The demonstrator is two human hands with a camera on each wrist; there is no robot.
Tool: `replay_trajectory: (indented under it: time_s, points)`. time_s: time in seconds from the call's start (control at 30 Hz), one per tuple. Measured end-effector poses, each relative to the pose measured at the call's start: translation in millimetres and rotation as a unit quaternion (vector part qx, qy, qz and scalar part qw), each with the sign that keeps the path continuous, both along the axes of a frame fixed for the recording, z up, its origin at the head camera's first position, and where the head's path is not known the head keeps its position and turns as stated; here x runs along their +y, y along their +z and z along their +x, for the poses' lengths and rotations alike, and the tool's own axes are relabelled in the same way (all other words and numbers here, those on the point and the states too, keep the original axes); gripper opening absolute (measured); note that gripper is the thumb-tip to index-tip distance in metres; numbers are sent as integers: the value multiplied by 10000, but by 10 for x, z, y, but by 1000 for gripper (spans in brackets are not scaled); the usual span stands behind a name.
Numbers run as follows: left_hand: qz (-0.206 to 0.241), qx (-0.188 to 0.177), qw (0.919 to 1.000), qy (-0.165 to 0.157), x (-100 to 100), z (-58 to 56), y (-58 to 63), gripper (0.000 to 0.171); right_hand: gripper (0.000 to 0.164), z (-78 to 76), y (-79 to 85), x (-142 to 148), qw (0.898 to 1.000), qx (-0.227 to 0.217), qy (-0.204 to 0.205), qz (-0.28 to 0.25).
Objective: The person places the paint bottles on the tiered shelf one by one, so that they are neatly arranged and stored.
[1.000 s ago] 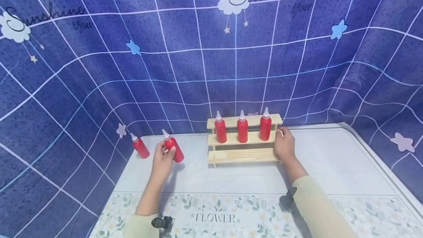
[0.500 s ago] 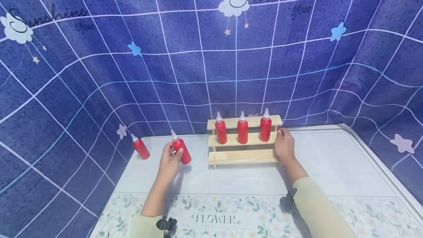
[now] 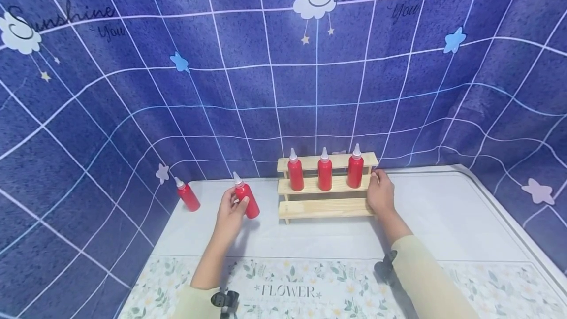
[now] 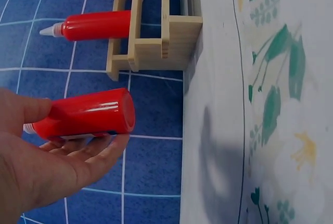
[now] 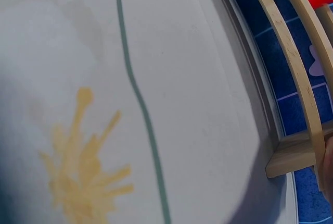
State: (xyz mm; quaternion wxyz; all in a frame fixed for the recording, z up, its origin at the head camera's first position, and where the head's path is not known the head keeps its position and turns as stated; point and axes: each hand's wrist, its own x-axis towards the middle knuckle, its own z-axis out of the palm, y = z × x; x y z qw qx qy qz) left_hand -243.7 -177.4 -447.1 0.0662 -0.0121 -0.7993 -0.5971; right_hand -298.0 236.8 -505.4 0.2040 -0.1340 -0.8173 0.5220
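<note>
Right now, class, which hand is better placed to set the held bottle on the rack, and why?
Probably the left hand: it grips the held red bottle left of the wooden rack, whereas the right hand holds the rack's right end.

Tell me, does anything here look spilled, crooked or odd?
Nothing clearly stands out: no spill or damage shows. Three red bottles stand upright on the wooden rack. The lone bottle at far left seems to lean, but the camera's angle may cause that.
</note>
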Motion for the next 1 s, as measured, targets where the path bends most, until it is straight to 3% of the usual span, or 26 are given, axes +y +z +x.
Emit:
replay_trajectory:
  time_s: [0.4, 0.6, 1.0]
  points:
    - [-30, 21, 10000, -89, 74, 35, 61, 55, 42, 11, -5, -5, 10000, -21, 3, -53]
    - [20, -51, 9999, -124, 92, 61, 24, 55, 42, 19, -21, -7, 10000, 5, 0, -78]
    - [52, 73, 9998, -170, 189, 17, 39, 54, 42, -19, -21, 10, 10000, 55, -1, -47]
